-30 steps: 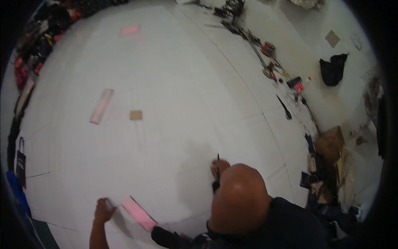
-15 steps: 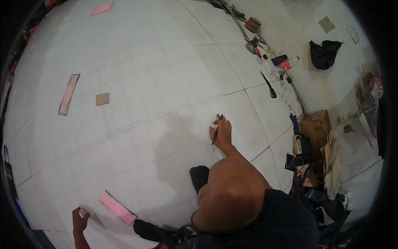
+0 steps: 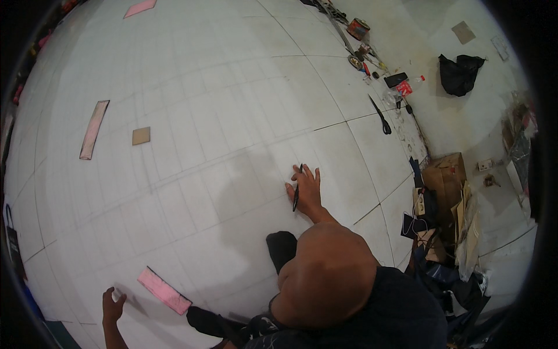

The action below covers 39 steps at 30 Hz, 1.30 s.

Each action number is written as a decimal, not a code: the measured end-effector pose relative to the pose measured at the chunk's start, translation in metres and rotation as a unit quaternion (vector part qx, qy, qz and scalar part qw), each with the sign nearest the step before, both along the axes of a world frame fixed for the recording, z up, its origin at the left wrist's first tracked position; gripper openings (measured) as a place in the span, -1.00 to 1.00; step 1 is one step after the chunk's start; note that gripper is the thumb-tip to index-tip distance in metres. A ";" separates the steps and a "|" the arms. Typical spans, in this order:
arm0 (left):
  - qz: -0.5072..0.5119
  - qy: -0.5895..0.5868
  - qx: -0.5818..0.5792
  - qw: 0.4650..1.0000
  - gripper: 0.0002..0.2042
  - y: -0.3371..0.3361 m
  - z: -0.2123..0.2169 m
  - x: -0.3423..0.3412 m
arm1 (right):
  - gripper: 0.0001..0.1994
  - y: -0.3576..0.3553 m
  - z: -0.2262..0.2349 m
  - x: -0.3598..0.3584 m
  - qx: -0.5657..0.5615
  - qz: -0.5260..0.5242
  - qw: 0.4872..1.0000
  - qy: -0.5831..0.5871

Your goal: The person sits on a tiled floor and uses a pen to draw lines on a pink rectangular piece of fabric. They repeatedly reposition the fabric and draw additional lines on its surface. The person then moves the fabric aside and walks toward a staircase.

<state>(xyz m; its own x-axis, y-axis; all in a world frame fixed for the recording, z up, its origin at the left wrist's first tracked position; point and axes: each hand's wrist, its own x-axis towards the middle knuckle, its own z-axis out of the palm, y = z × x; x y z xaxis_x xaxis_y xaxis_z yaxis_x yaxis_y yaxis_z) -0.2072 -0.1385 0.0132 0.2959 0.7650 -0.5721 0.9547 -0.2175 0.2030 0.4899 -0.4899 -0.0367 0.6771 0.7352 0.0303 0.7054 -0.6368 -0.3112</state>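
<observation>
Beneath my hands is a thin white sheet (image 3: 192,116), marked with faint ruled lines, with darker tile joints partly showing through. My right hand (image 3: 308,191) rests near its right part, fingers spread, with a slim black pen (image 3: 296,189) held between them. My left hand (image 3: 113,307), at the lower left, curves with its thumb apart from the fingers; I make out no held thing in it. Beside it lies a pink strip with dark edges (image 3: 164,290). Farther off are another pink strip (image 3: 94,130), a small brown square (image 3: 141,136) and a pink piece (image 3: 139,8).
My socked feet (image 3: 281,249) rest on the sheet between my hands. To the right lie black scissors (image 3: 381,115), a dark phone-like block (image 3: 396,80) and a tin (image 3: 358,29). A black bag (image 3: 460,74) and a cardboard box (image 3: 443,177) stand along the right side.
My right hand has shifted slightly left and toward me with the pen, its fingers spreading wider. The left hand has barely moved. The view has shifted a little.
</observation>
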 end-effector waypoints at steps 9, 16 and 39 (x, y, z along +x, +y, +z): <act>0.008 0.010 -0.002 1.000 -0.32 0.001 -0.002 -0.003 | -0.75 0.015 0.011 -0.024 0.031 0.051 0.998 -0.002; 0.011 -0.010 -0.001 1.000 -0.32 -0.003 -0.001 -0.003 | -0.77 0.019 -0.008 -0.046 -0.025 0.071 0.997 0.006; 0.015 -0.001 -0.003 1.000 -0.33 -0.009 0.012 0.011 | -0.74 0.071 0.018 -0.110 0.043 0.284 0.958 0.020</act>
